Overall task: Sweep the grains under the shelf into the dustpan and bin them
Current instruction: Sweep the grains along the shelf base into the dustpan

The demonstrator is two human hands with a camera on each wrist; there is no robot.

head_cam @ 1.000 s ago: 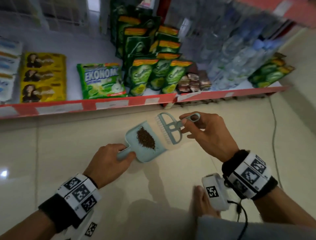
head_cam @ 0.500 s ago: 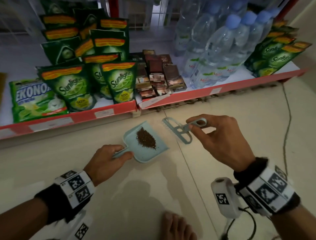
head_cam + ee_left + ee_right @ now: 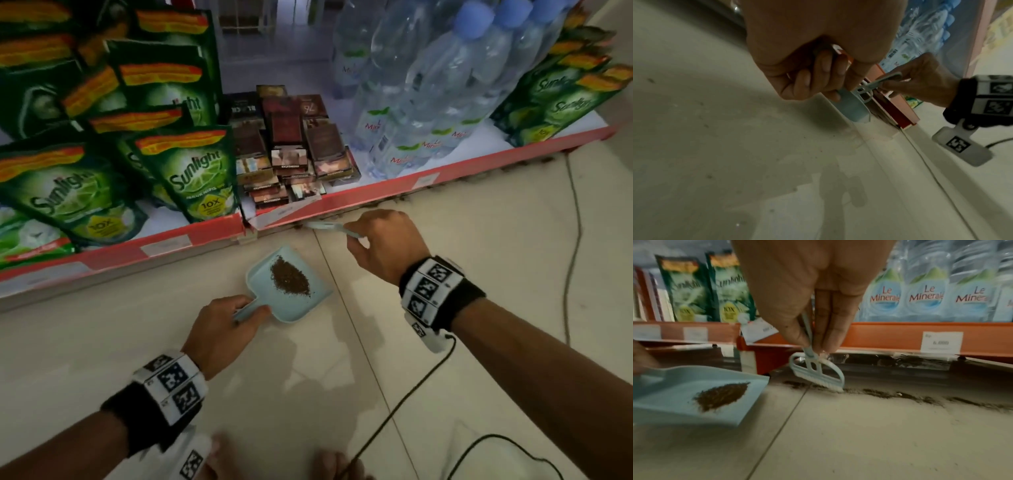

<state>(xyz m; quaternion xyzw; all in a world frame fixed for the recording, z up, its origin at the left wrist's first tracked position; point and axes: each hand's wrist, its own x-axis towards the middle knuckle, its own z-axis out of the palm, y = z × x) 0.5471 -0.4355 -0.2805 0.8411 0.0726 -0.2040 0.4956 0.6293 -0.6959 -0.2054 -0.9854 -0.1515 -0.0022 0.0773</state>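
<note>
A pale blue dustpan [image 3: 318,294] [image 3: 670,404] lies on the tiled floor with a heap of brown grains [image 3: 290,277] [image 3: 721,396] in it. My left hand [image 3: 224,334] [image 3: 818,78] grips its handle. My right hand [image 3: 383,245] [image 3: 813,331] pinches the handle of a small pale blue brush [image 3: 325,226] [image 3: 819,373]. The white bristles touch the floor at the shelf's foot, on a line of dark grains [image 3: 920,400] that runs to the right under the red shelf edge [image 3: 376,195] [image 3: 890,337].
The low shelf holds green soap pouches [image 3: 202,178], small dark boxes [image 3: 291,154] and water bottles [image 3: 428,113]. A thin cable [image 3: 575,222] trails over the floor at the right. My toes [image 3: 329,466] show at the bottom edge. White price labels [image 3: 941,342] hang on the shelf edge.
My right hand has carried the brush away from the dustpan, up and right to the shelf's foot. The dustpan stays in my left hand with its heap unchanged. My view has shifted right.
</note>
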